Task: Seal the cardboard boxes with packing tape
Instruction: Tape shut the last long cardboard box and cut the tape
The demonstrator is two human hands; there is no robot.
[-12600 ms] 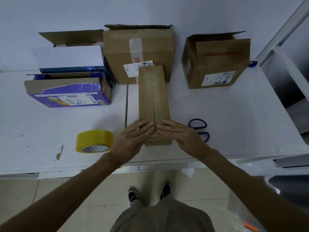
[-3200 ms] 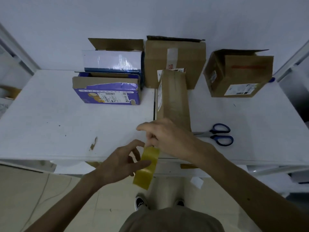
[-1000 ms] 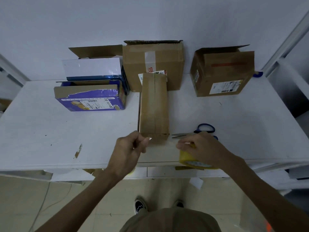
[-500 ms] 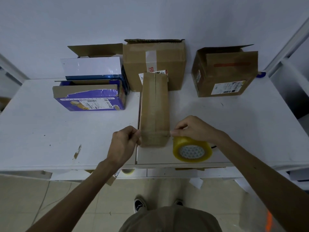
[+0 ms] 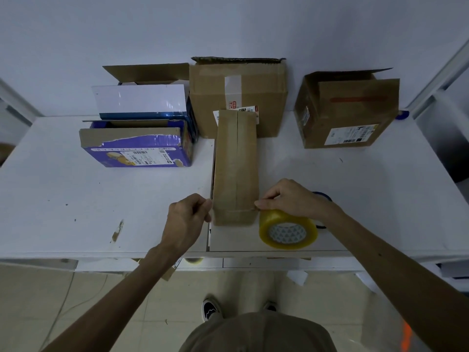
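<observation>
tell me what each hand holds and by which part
Left hand pinches the free end of the tape strip at the left edge of the narrow box; right hand pinches it at the right edge, beside the roll.

Table [image 5: 76, 199] against the wall. Long box [image 5: 236, 161] at centre, lying lengthwise away from the person, its far end touching the tall box [image 5: 215, 97] behind it. Left rear: low box [image 5: 137, 151], with an open box [image 5: 142, 100] directly behind. Right rear, apart from the others: another box [image 5: 350, 115]. Tape strip [image 5: 236, 210] across the long box's near end. Left hand [image 5: 186, 217] pinches at the left corner, right hand [image 5: 291, 199] at the right. Tape roll [image 5: 288, 231] just right of that end, under the right hand. Scissors [image 5: 323, 195] behind the right hand, mostly hidden.
</observation>
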